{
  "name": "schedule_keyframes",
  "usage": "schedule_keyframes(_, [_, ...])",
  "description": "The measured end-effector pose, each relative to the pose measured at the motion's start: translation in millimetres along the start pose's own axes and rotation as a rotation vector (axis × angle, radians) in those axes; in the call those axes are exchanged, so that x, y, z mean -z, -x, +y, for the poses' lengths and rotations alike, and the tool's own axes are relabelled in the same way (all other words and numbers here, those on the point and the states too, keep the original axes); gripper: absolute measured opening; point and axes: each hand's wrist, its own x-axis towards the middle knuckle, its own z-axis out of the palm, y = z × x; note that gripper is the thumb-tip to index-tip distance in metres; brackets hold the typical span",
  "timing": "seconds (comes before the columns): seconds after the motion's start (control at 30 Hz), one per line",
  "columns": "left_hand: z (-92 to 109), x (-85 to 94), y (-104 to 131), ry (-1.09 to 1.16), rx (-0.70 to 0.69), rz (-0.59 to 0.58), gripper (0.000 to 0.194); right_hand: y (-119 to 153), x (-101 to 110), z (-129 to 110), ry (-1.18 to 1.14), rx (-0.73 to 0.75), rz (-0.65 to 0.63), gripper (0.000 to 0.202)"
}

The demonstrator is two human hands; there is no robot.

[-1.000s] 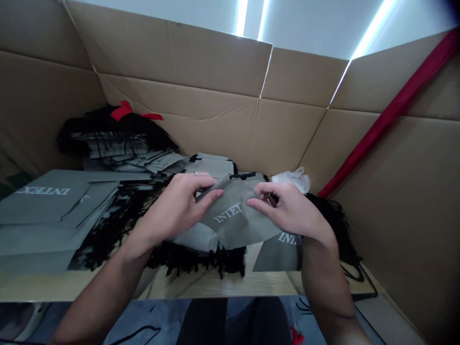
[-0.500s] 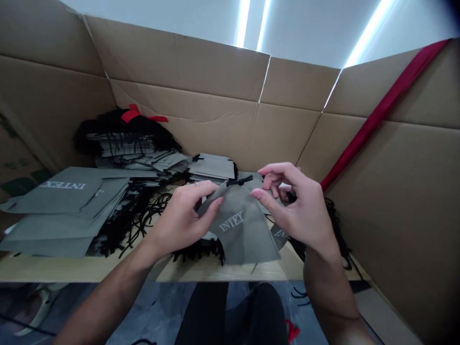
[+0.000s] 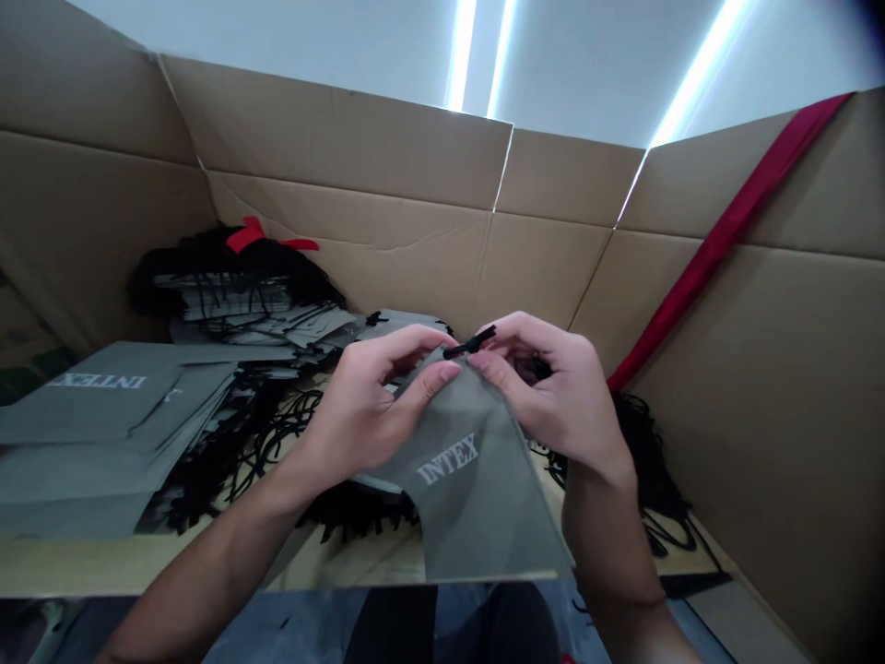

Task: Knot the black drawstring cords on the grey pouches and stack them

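Dark trousers (image 3: 391,627), bare forearms (image 3: 231,544), left hand (image 3: 370,397) and right hand (image 3: 557,387) uncovered

Apparently a small packing workshop: cardboard walls (image 3: 346,129) enclose a pale wooden desk (image 3: 76,561) piled with matching gray INTEX pouches (image 3: 103,397).

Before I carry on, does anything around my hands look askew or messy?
Yes, mildly: the small gray bags below the black cord bundle fan out unevenly. I see no spill.
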Motion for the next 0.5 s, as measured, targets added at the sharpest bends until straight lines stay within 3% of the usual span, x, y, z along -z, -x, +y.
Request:
schedule_keyframes(0.13, [-2.6,-2.0,-9.6,0.016,-0.02,0.053,0.011,1.5,-0.9,11.5,0.058,-0.044,0.013,0.028])
schedule_keyframes(0.23, [-7.3,-1.3,-13.1,-0.048,-0.059,0.073,0.009,3.8,0.8,21.8,-0.026,-0.039,-0.024,0.042])
schedule_keyframes(0.37, [-12.5,0.5,-11.1,-0.125,-0.084,0.085,0.009,4.9,6.3,28.9,-0.034,-0.05,-0.031,0.025])
schedule_keyframes(0.5, [-19.4,1.1,-8.1,-0.15,-0.081,0.074,0.011,4.1,14.2,29.6,-0.024,-0.015,-0.163,0.011])
